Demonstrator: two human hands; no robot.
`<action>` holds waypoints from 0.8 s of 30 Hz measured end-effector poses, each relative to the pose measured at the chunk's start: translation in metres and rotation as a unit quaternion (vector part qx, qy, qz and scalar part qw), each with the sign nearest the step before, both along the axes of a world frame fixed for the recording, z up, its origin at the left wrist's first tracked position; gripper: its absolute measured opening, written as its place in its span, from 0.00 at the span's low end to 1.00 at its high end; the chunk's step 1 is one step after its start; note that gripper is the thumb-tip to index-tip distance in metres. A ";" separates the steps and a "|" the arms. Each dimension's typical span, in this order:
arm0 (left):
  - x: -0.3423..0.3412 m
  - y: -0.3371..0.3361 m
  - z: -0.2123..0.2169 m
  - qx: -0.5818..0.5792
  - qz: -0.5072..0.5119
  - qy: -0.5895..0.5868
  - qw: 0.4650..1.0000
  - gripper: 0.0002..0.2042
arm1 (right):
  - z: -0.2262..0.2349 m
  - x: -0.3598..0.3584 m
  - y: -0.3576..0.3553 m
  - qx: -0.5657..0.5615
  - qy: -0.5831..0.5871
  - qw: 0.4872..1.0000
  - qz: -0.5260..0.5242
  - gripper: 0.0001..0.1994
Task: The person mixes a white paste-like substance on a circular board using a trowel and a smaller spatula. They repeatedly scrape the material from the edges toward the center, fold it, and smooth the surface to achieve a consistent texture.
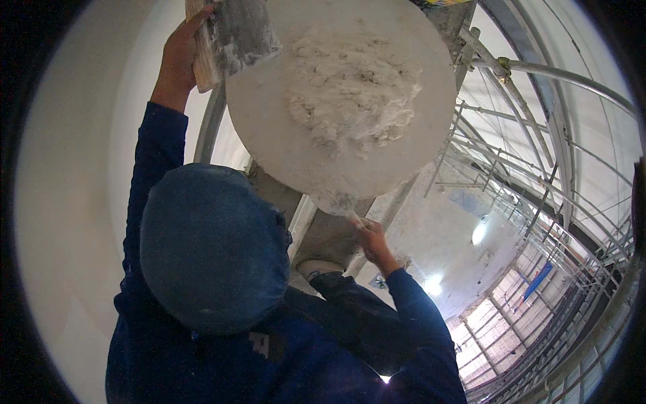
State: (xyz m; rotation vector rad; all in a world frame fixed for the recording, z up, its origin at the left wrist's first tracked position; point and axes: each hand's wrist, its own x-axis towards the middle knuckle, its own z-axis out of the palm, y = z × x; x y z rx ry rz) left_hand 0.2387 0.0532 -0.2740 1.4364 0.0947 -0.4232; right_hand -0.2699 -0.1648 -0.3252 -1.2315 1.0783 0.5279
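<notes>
One flat board [243, 37], gripped along its left edge by the left hand [176, 57], apparently keeping its face free. Right hand [372, 241] closed around the handle of a trowel [334, 202], blade at the round board's [256, 121] near rim. Pale mound [356, 94] sits mid-board, seemingly within either hand's reach.

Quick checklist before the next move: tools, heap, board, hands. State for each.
1. Left hand has the flat tool: ok, gripped at its wooden side.
2. Right hand has the trowel: ok, held by the handle, blade at the round board's near rim.
3. White heap inside the rim: ok, bare margin visible around the near side.
4. Flat tool clean: not ok, white residue on its grey face.
5. Flat tool apart from the board: cannot tell, they overlap in this view.
6. Board supported: cannot tell, its underside is hidden.
</notes>
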 end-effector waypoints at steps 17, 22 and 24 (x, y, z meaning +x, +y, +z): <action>-0.006 0.002 0.009 0.056 -0.021 -0.042 0.997 0.35 | 0.012 0.172 0.062 -0.030 -0.153 0.931 -0.330 0.12; -0.017 -0.004 0.006 0.086 -0.066 -0.005 0.994 0.34 | 0.024 0.158 0.047 -0.074 -0.163 0.942 -0.283 0.14; -0.024 -0.003 0.000 0.123 -0.075 0.008 0.990 0.33 | 0.027 0.155 0.038 -0.085 -0.145 0.948 -0.269 0.14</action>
